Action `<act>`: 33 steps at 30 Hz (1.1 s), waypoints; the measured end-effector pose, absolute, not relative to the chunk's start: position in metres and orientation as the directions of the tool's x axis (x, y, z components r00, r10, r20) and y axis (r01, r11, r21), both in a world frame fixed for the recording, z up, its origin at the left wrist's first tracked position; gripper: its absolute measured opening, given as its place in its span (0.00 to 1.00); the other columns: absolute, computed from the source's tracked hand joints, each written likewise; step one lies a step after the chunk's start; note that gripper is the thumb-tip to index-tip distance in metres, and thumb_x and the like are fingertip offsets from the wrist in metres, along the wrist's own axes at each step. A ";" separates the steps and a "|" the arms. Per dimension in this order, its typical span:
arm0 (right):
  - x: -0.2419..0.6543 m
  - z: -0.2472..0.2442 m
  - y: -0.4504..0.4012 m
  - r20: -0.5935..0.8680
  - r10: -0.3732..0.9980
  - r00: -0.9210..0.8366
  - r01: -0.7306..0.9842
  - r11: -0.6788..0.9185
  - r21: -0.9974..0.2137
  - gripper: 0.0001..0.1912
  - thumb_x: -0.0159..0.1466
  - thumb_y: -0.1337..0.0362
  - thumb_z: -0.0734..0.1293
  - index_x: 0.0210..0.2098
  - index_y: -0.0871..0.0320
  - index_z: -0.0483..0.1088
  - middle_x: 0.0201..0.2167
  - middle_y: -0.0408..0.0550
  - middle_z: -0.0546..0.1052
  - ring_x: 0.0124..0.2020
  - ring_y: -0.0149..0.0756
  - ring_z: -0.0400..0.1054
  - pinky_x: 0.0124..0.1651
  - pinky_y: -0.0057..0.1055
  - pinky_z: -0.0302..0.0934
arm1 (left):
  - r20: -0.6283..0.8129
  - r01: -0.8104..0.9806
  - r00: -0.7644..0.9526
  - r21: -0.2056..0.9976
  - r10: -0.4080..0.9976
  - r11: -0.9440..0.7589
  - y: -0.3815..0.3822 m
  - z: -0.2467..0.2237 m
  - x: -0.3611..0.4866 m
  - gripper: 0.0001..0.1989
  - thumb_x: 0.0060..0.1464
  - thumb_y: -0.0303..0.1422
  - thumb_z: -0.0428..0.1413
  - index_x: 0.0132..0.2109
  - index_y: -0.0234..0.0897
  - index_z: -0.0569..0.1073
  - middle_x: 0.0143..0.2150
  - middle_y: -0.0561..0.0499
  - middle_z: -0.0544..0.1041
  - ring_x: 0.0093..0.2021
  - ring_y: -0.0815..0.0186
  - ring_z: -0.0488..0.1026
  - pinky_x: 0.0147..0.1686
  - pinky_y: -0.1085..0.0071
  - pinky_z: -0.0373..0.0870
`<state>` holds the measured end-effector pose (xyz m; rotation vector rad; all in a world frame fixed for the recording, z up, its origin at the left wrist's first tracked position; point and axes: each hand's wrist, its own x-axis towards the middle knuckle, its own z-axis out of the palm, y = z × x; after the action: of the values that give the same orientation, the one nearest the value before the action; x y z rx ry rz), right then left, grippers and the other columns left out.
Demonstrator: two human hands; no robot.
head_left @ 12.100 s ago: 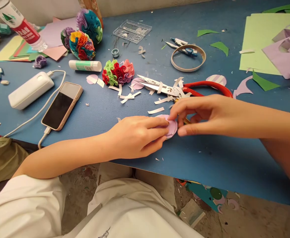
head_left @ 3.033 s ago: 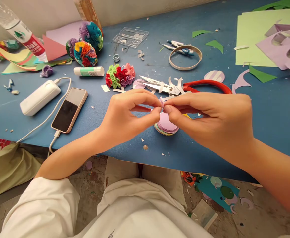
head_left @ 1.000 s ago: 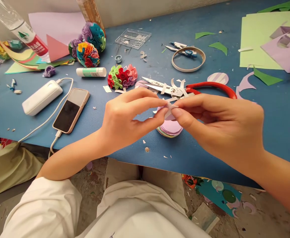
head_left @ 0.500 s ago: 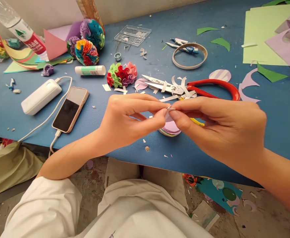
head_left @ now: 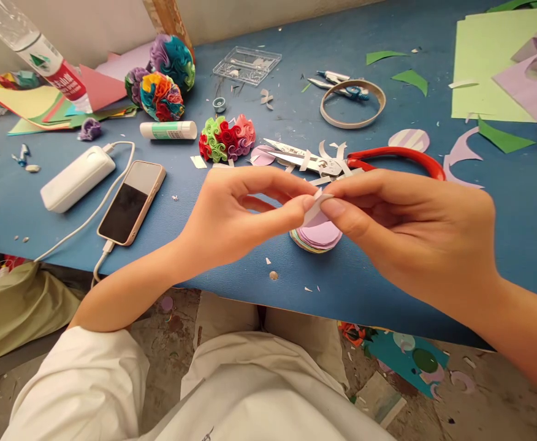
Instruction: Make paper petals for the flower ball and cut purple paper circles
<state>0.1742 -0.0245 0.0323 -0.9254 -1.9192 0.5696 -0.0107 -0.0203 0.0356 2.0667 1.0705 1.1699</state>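
Note:
Between both hands is a small pale paper piece (head_left: 315,210), its upper edge pinched in the fingertips. My left hand (head_left: 250,208) grips it from the left between thumb and fingers. From the right, my right hand (head_left: 401,226) pinches the same piece with thumb and forefinger. Just below lies a stack of round lilac paper discs (head_left: 319,236) on the blue table (head_left: 232,288). Behind the hands, red-handled scissors (head_left: 397,154) rest with open blades among pale paper strips. A cluster of curled paper roses (head_left: 227,138) sits left of the blades.
A phone (head_left: 130,202) and a white power bank (head_left: 78,179) lie at left, joined to cables. Behind them are a glue stick (head_left: 168,130), a bottle (head_left: 57,70) and paper balls (head_left: 162,97). A tape ring (head_left: 326,113) lies by compasses; green sheets (head_left: 475,67) are at right.
The fingertips have drawn slightly apart, and more of the pale paper piece shows between them. More of the disc stack is visible below. The view has shifted slightly.

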 end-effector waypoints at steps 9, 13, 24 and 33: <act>0.173 0.031 -0.027 0.433 0.852 -0.295 0.411 0.522 -0.747 0.04 0.62 0.64 0.67 0.33 0.50 0.75 0.28 0.37 0.78 0.25 0.28 0.72 0.28 0.24 0.70 | 0.401 0.365 0.311 0.787 0.861 -0.498 -0.018 0.036 -0.011 0.06 0.58 0.32 0.57 0.33 0.36 0.76 0.31 0.54 0.79 0.31 0.70 0.78 0.25 0.79 0.77; 0.174 0.033 -0.028 0.402 0.870 -0.286 0.411 0.490 -0.769 0.02 0.61 0.63 0.68 0.32 0.50 0.75 0.27 0.38 0.78 0.25 0.29 0.72 0.28 0.25 0.71 | 0.389 0.381 0.316 0.783 0.865 -0.491 -0.018 0.034 -0.010 0.08 0.59 0.32 0.56 0.34 0.36 0.77 0.30 0.54 0.79 0.30 0.70 0.77 0.24 0.78 0.76; 0.175 0.033 -0.027 0.419 0.874 -0.245 0.404 0.485 -0.776 0.03 0.61 0.64 0.68 0.31 0.52 0.75 0.24 0.36 0.77 0.22 0.28 0.71 0.23 0.23 0.69 | 0.625 0.491 0.243 0.580 0.742 -0.650 -0.018 0.028 -0.010 0.06 0.58 0.35 0.58 0.42 0.40 0.76 0.38 0.51 0.78 0.37 0.69 0.77 0.31 0.75 0.78; 0.172 0.029 -0.026 0.483 0.818 -0.314 0.407 0.575 -0.709 0.05 0.61 0.67 0.67 0.33 0.50 0.74 0.30 0.36 0.80 0.28 0.30 0.75 0.32 0.25 0.72 | 0.575 0.460 0.261 0.632 0.776 -0.623 -0.024 0.031 -0.007 0.06 0.59 0.34 0.57 0.42 0.40 0.77 0.38 0.52 0.80 0.35 0.70 0.78 0.29 0.77 0.79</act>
<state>0.1719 -0.0265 0.0288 -0.9848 -1.9314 0.5907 -0.0074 -0.0236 0.0312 2.2007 1.1310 1.3026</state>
